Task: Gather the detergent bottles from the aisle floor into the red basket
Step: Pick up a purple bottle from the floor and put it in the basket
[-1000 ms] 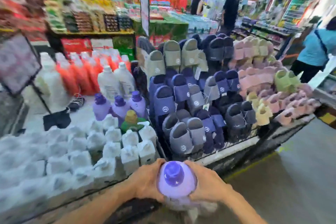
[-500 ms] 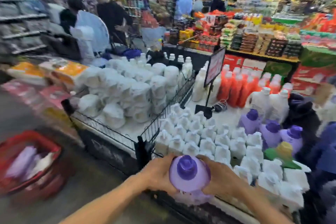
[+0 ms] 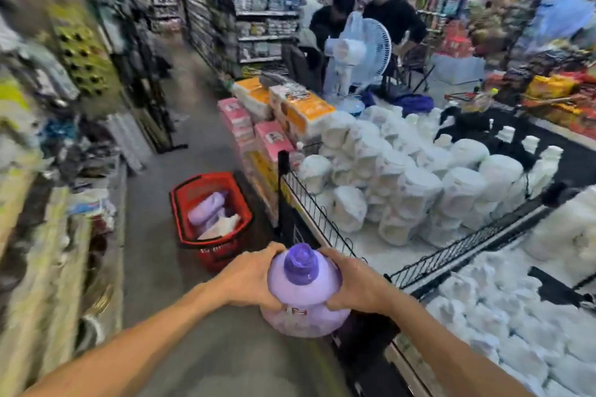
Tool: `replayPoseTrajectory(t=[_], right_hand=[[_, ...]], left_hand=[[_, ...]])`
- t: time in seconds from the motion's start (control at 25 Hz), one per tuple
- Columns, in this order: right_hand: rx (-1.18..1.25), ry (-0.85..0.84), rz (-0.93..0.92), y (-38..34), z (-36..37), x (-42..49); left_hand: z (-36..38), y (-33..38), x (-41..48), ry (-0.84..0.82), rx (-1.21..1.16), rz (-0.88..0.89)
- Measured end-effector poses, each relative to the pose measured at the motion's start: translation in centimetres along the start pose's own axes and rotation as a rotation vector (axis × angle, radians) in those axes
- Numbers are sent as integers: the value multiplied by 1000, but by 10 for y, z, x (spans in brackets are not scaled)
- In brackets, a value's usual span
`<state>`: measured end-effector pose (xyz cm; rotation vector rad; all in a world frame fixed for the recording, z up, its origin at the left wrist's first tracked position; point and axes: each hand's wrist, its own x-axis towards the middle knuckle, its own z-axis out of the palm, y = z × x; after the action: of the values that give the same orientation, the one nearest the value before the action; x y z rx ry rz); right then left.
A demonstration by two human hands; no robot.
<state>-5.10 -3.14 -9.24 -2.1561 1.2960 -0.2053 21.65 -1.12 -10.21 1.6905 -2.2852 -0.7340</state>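
I hold a lilac detergent bottle [image 3: 304,292] with a purple cap upright in front of me. My left hand [image 3: 250,277] grips its left shoulder and my right hand [image 3: 354,284] grips its right shoulder. The red basket [image 3: 183,203] stands on the aisle floor ahead and to the left of my hands. Inside it lie a lilac bottle [image 3: 206,208] and a white bottle [image 3: 222,224].
A black wire-fenced display [image 3: 314,203] of white bottles runs along my right. Stacked pink and orange packs [image 3: 274,113] stand beyond the basket. Cluttered shelves [image 3: 48,171] line the left. Two people in black [image 3: 387,10] stand by a white fan [image 3: 361,55] farther back.
My view has swung left along the display, from the slippers to the aisle. The red basket has come into view and now sits near the centre. Both hands kept hold of the bottle.
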Motion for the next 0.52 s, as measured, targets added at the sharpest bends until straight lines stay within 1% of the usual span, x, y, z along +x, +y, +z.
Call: replayPoseTrajectory(t=[0.16,0.36,0.52], right_hand=[[-33,-108,-165,-18,8,101],[-69,-247,-291,-34,6,208],[-100,-318,-397,-63,17,304]], left_hand=[[-21,-63,8,93,-41,-162],[-47,-111,30,159,-118,-320],[-69,-173,44,222,-191,-432]])
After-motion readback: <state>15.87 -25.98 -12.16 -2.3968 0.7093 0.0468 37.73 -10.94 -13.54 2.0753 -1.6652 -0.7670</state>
